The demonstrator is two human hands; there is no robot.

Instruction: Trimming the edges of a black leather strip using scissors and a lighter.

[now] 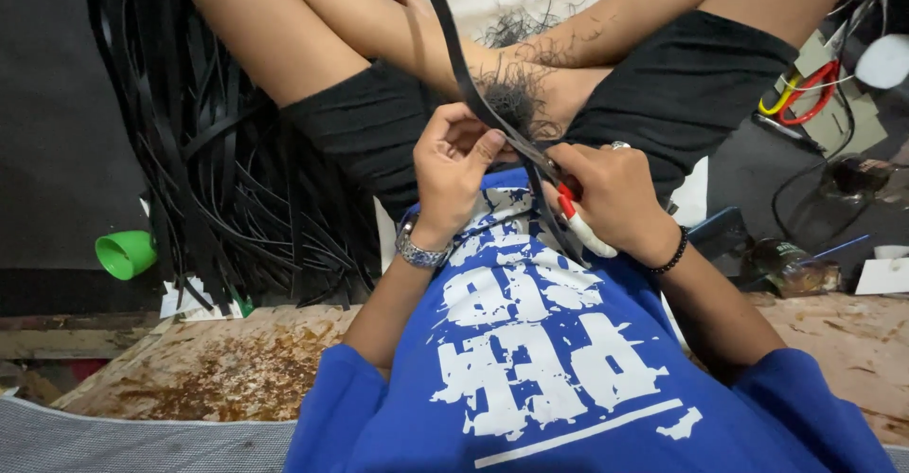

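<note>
1. Right now we pinch a long black strip (466, 73) in our left hand (454, 165), just above the lap.
2. Our right hand (614, 194) grips red-and-white scissors (574, 215) closed around it.
3. Beside us, a green cup (125, 253) lies tipped; contents unseen.

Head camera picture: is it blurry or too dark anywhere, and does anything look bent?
In the head view, the left hand, right hand and black strip between them are sharp and evenly lit. The pile of black strips at the left sinks into shadow, so single strips blur together. The wide lens bows the floor edge, and the blue shirt looms oversized near the bottom.
</note>
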